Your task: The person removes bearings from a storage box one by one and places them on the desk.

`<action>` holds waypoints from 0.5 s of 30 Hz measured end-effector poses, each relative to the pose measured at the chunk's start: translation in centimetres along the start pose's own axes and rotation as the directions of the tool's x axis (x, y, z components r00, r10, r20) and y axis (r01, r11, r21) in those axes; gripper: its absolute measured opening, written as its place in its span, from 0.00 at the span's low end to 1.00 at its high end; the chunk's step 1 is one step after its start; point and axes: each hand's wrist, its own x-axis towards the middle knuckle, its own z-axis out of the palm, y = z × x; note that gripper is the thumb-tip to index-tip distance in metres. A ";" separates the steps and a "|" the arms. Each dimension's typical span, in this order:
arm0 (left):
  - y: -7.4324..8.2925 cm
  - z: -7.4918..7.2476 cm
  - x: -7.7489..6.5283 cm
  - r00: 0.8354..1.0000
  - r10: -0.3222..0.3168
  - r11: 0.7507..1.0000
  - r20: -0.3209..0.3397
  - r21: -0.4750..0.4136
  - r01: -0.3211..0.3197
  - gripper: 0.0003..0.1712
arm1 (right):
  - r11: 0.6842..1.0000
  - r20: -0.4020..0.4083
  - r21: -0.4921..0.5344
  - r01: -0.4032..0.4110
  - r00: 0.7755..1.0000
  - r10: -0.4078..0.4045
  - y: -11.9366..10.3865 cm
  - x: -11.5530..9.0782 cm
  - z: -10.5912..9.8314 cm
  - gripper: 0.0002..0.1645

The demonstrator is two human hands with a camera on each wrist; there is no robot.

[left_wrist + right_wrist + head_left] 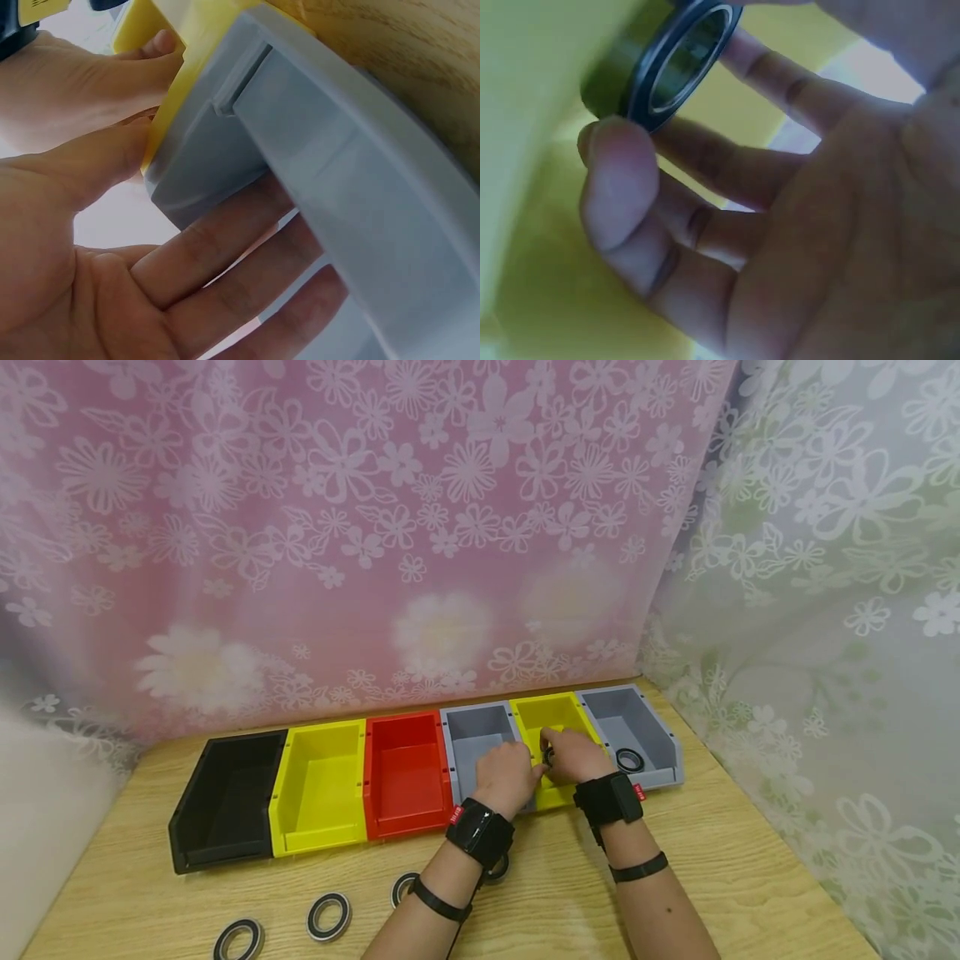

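In the head view my right hand [577,758] reaches into the yellow bin [557,797] second from the right. It pinches a bearing [641,97], a dark ring with a bright metal edge, tilted close to the yellow bin wall in the right wrist view. My left hand [506,777] is at the neighbouring grey bin [360,172] and grips the side wall it shares with the yellow bin. Its fingers [225,240] extend into the grey bin, their tips hidden behind its front, and its thumb lies at the yellow edge.
Another bearing [630,761] lies in the grey bin [662,779] at the right end. Leftward stand a red bin [412,824], a yellow bin [318,842] and a black bin [221,857]. Several bearings [328,935] lie in front on the wooden table [555,902]. Flowered curtains [375,568] hang behind.
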 end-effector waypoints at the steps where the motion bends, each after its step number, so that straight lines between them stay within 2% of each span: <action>1: 0.0 0.0 0.0 1.000 0.001 1.000 -0.001 0.003 -0.001 0.27 | 1.000 0.004 0.018 0.001 1.000 -0.001 0.0 -0.1 -0.2 0.21; 5: 0.0 0.0 0.0 1.000 0.000 1.000 0.006 0.018 0.000 0.27 | 0.997 0.013 0.075 0.025 1.000 -0.026 0.0 -0.6 -1.3 0.21; 15: -0.1 0.0 0.0 1.000 -0.010 0.999 0.018 -0.037 0.011 0.27 | 0.986 0.001 0.165 0.031 1.000 -0.031 0.3 -2.3 -4.6 0.21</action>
